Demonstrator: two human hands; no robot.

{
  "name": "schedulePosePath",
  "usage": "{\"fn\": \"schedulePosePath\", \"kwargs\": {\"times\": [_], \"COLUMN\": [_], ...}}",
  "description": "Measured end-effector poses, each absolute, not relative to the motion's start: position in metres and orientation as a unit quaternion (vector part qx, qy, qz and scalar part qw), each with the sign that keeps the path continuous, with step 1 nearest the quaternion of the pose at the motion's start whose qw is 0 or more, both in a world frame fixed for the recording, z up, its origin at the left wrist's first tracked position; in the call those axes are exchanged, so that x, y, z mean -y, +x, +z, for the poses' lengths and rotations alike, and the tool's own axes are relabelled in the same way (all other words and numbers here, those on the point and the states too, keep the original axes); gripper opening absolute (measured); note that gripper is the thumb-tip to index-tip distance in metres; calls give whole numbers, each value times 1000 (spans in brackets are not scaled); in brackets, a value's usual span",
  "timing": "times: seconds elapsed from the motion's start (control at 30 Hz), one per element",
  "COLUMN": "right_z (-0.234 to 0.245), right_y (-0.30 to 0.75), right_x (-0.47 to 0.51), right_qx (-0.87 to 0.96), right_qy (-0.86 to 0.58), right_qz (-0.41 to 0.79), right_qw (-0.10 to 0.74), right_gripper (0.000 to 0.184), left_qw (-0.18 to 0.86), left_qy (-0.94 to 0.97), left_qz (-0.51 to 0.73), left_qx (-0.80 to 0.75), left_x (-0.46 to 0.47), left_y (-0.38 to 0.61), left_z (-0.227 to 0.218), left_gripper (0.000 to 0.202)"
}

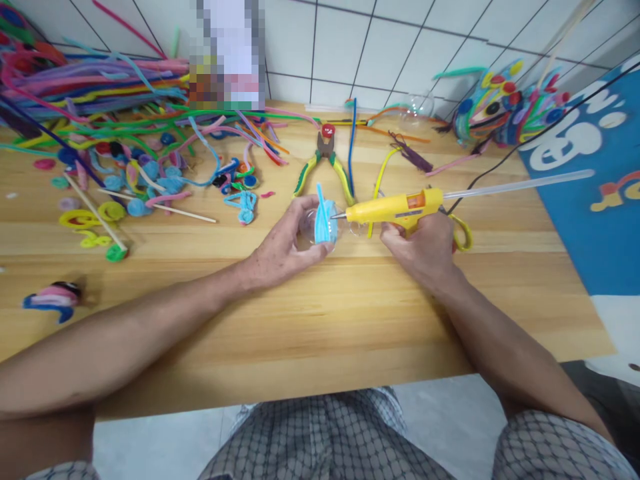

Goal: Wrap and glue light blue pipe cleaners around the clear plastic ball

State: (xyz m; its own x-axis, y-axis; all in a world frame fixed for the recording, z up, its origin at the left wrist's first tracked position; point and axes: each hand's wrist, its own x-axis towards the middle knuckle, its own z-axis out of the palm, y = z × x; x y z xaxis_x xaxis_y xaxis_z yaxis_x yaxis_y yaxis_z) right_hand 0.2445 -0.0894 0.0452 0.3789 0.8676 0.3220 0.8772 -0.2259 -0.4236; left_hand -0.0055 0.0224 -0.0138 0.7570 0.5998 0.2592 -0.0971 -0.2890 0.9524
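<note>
My left hand [285, 250] is closed around a clear plastic ball [307, 230] with a light blue pipe cleaner [323, 220] wrapped on it, resting on the wooden table [320, 313]. My right hand [425, 250] grips a yellow glue gun [400, 207] with a clear glue stick [520, 185] poking out of its back. The gun's metal tip touches the blue pipe cleaner on the ball's right side.
Pliers with yellow-green handles [325, 163] lie just beyond the ball. A big heap of coloured pipe cleaners [100, 93] and coiled pieces [145, 180] covers the left. A colourful pipe-cleaner figure [500, 100] stands far right, by a black cable [505, 157] and a blue mat [595, 187].
</note>
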Motion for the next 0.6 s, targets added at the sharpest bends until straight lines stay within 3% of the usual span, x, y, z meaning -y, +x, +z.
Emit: {"fn": "schedulePosePath", "kwargs": {"times": [0.6], "right_z": [35], "right_y": [248], "right_x": [88], "right_qx": [548], "right_qy": [-784], "right_qz": [-32], "right_qw": [290], "right_gripper": [31], "left_qw": [578], "left_qy": [733], "left_qz": [317], "left_qx": [-169], "left_x": [-22], "left_y": [-4], "left_z": [-17], "left_gripper": [71]}}
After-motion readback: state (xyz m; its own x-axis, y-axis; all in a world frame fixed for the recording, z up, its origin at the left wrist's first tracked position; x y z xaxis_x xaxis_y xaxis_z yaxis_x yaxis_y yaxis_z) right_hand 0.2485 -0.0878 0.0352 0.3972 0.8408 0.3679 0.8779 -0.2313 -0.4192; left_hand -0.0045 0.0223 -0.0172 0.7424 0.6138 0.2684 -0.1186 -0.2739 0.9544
